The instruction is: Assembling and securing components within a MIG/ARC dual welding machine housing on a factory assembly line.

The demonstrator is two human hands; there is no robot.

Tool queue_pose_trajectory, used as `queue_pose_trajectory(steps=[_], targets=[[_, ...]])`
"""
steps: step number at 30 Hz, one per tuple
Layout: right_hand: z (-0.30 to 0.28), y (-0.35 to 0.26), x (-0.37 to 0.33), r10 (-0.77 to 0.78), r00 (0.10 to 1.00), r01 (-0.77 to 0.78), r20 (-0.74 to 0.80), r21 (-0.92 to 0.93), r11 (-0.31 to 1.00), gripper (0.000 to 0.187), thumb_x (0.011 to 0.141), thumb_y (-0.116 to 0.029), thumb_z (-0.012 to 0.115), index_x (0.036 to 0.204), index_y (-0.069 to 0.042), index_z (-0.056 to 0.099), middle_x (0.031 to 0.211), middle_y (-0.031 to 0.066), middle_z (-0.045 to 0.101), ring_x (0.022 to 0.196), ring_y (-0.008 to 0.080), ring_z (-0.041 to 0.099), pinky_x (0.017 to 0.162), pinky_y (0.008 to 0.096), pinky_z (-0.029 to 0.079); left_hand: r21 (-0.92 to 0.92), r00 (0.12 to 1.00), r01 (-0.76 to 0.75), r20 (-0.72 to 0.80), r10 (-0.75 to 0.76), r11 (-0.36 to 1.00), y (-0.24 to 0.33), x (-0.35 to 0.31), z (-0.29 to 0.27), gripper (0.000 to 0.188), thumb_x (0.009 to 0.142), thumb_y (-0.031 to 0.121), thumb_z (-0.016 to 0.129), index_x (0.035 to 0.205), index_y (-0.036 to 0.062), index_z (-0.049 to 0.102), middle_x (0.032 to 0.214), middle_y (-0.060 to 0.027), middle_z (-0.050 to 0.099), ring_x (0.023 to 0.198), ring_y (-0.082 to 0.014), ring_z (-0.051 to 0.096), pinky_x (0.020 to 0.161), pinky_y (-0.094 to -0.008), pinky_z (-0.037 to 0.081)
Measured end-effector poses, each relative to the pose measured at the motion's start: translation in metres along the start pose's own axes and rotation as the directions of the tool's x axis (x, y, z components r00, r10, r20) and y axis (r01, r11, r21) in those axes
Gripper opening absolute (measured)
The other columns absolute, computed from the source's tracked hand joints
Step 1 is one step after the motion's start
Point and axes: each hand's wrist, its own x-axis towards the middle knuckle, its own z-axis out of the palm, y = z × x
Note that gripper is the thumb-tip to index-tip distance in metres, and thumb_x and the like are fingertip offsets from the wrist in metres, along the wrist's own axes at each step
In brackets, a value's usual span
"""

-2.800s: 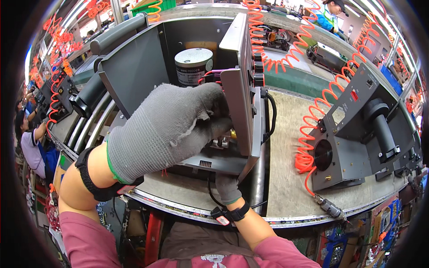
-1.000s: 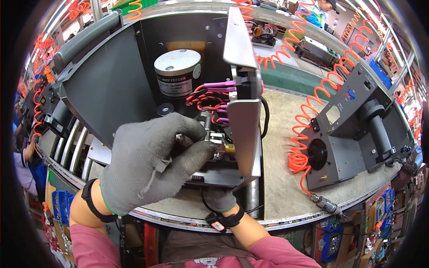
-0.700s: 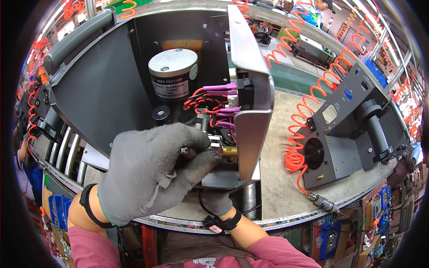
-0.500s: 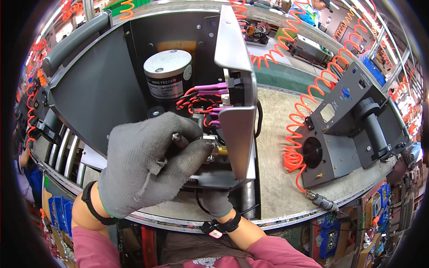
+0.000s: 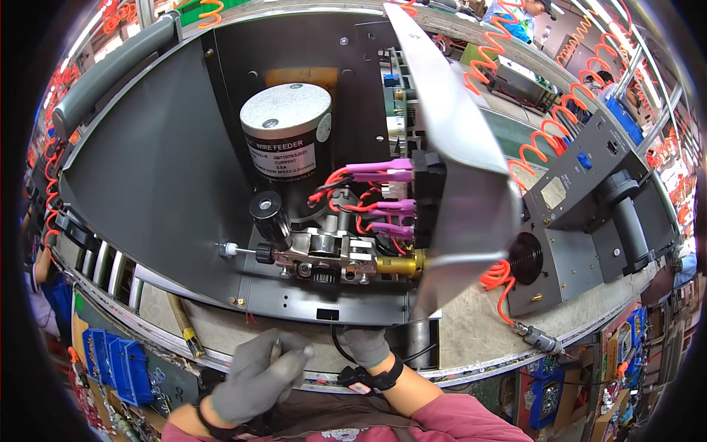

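Left grip [image 5: 254, 376] below open machine chassis [image 5: 169, 191], orange coiled hose [image 5: 560, 125] beyond.

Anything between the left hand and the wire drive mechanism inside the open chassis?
Nothing visible. The left hand, gloved and closed around a small tool, is low at the bench edge. Between it and the wire drive mechanism is only the chassis's low front lip. The right hand is below that lip, off to the side.

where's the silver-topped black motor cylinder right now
In the head view the silver-topped black motor cylinder stands upright inside the open dark metal chassis, left of centre, just above the black knob and left of the purple connectors.
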Motion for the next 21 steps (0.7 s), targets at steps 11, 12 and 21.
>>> queue_pose_trajectory(steps=[11,12,21], targets=[[-0.042,-0.018,0.037,0.161,0.958,-0.270,0.235,0.568,0.777,0.032,0.078,-0.007,0.060,0.110,-0.004,0.058,0.102,0.0144,0.060,0.094,0.0297,0.060,0.080,0.0378,0.048,-0.418,0.995,-0.081,-0.081,0.051,0.905,-0.061,0.063,0.039,0.017,0.077,0.017,0.066,0.088,0.0080,0.056,0.061,0.0006,0.047,0.046,-0.0104,0.043,0.040,-0.0243,0.032],[-0.039,-0.017,0.030,0.237,0.920,-0.390,0.313,0.663,0.639,0.033,0.078,-0.006,0.060,0.111,-0.003,0.058,0.102,0.0148,0.060,0.095,0.0299,0.059,0.081,0.0376,0.048,-0.289,0.986,-0.167,-0.075,0.152,0.943,-0.068,0.067,0.039,0.014,0.073,0.010,0.065,0.084,0.0078,0.058,0.062,-0.0008,0.048,0.046,-0.0119,0.045,0.041,-0.0253,0.033],[-0.013,-0.021,-0.005,0.351,0.820,-0.559,0.452,0.762,0.326,0.034,0.077,-0.007,0.061,0.110,-0.004,0.058,0.103,0.0144,0.059,0.094,0.0294,0.059,0.081,0.0375,0.048,-0.209,0.968,-0.252,-0.053,0.247,0.945,-0.071,0.069,0.033,0.013,0.080,0.016,0.066,0.084,0.0033,0.068,0.066,0.0006,0.058,0.059,-0.0062,0.050,0.052,-0.0213,0.040]])
